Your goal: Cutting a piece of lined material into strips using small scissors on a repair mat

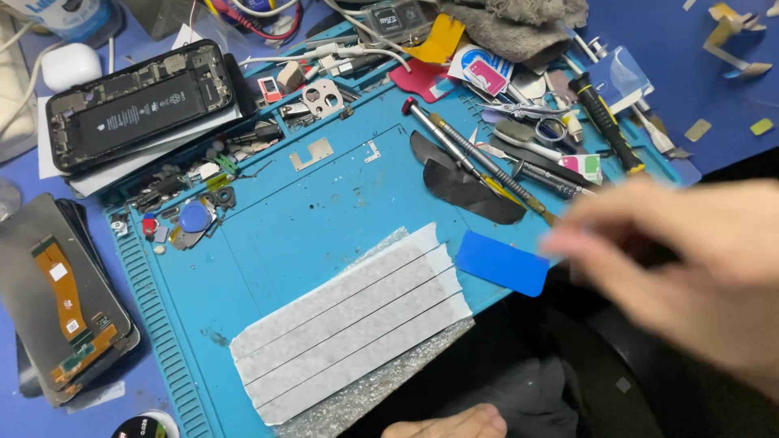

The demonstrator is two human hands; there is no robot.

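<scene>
Here I look down through the head camera at a blue repair mat (268,235) crowded with phone parts. My right hand (690,268) comes in from the right edge, heavily blurred, with its fingers (584,247) stretched leftward and loosely spread; I cannot tell whether they grip anything. Their tips sit just beside a blue plastic card (503,263), which lies flat at the mat's near right edge, and the blur hides whether they touch it. My left hand (446,424) shows only as a sliver at the bottom edge, below the mat, so I cannot tell how its fingers stand or whether it holds anything.

In the middle of the mat lies a white sheet cut into long strips (349,324), slanting from lower left to upper right, with bubble wrap (381,385) under it poking past the near edge. Above the card lie dark curved film pieces (466,191) and several slim screwdrivers (462,150), crossing each other at a slant. Beyond them are scissors (531,120), a black-handled tool (604,122) and scattered small parts.

At upper left an opened phone (134,105) lies showing its black battery, with white earbuds case (71,65) just beyond it. At far left, off the mat, lies a stack of screens with an orange flex cable (61,296)
</scene>
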